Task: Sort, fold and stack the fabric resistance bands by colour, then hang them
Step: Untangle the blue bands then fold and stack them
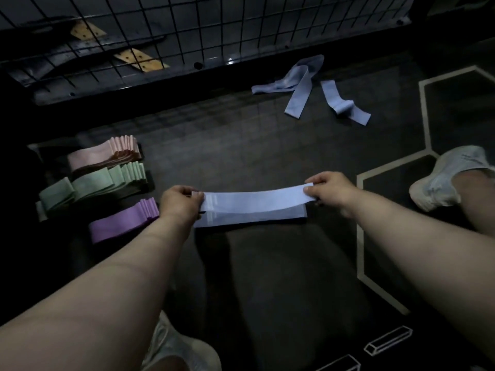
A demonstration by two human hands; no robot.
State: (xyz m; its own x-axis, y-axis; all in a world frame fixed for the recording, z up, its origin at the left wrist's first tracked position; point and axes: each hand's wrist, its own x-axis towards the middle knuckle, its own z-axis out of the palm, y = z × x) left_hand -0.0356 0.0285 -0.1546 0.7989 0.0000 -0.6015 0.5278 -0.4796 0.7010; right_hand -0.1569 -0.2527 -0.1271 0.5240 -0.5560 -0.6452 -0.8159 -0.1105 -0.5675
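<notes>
I hold a light blue band (254, 199) stretched flat between both hands, just above a low stack of blue bands (251, 218) on the dark floor. My left hand (180, 203) pinches its left end and my right hand (330, 192) pinches its right end. To the left lie three folded stacks: pink (103, 155), green (93, 184) and purple (123, 220). Loose blue bands (297, 89) lie unfolded farther away, with another one (344, 104) to their right.
A black wire grid panel (187, 36) leans along the far side, with wooden pieces (139, 58) behind it. My white shoes (444, 178) are at right and at the bottom edge (176, 349). Pale hexagon lines (360, 236) mark the floor on the right.
</notes>
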